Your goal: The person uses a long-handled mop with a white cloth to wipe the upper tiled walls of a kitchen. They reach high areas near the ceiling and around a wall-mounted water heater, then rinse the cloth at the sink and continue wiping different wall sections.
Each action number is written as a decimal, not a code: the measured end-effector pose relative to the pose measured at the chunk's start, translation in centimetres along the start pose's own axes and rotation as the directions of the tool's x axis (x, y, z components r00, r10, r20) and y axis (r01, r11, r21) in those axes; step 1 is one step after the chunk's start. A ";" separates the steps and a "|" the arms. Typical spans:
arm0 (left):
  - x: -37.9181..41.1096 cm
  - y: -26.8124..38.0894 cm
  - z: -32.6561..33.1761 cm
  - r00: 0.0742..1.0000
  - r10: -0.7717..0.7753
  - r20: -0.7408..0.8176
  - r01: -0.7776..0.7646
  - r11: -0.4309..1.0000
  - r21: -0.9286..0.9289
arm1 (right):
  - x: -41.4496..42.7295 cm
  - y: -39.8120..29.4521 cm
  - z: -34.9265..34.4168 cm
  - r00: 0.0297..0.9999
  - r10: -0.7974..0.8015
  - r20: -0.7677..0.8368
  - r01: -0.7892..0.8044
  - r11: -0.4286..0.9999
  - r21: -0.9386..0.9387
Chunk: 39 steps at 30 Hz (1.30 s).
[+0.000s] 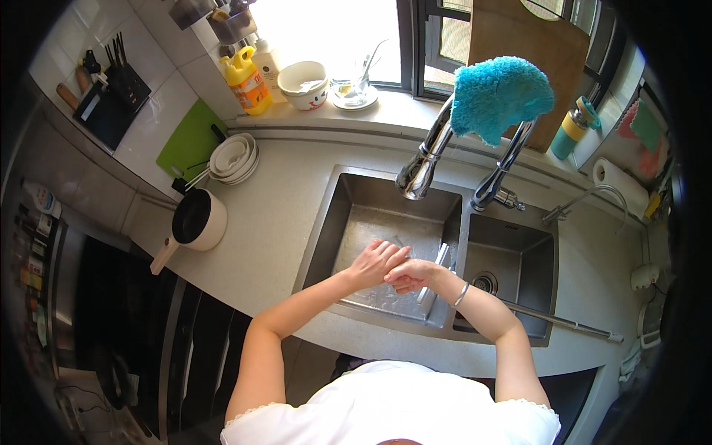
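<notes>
Over the large left basin point(384, 222) of a stainless steel double sink, my two hands are pressed together. My left hand point(378, 264) lies back upward, its fingers against my right hand point(411, 273). The right fingers curl in beneath it, and the palms are partly hidden. No object shows in either hand. A silver bangle point(461, 295) circles my right wrist. Just behind that wrist is a squeegee-like metal tool point(442, 256), its pole point(562, 321) running over the small right basin point(525, 267). Wet marks cover the left basin's floor.
A chrome pull-down faucet point(417, 175), draped with a blue fluffy cloth point(498, 97), rises behind the basins. On the left counter stand a cream saucepan point(211, 222) and stacked white bowls point(236, 158). Bottles and cups line the windowsill. A slim tap point(589, 192) is at right.
</notes>
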<state>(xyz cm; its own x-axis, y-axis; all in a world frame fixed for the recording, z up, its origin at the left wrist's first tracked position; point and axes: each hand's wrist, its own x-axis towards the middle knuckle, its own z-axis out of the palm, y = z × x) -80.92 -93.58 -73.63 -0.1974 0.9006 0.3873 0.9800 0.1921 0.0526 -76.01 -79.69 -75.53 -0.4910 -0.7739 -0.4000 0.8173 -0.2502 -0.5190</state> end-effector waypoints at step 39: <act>-4.2 -2.4 3.9 0.675 -0.344 0.653 0.725 0.146 -0.673 | 1.3 1.2 -1.5 0.721 -0.652 -0.235 -0.410 -0.128 -0.903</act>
<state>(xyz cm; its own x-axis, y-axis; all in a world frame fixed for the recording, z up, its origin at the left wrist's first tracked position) -82.54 -96.28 -78.91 -0.4878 0.7964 -0.3574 0.0177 0.4184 0.9081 -76.15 -80.07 -77.79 -0.9577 -0.2578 -0.1277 -0.1754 0.8749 -0.4514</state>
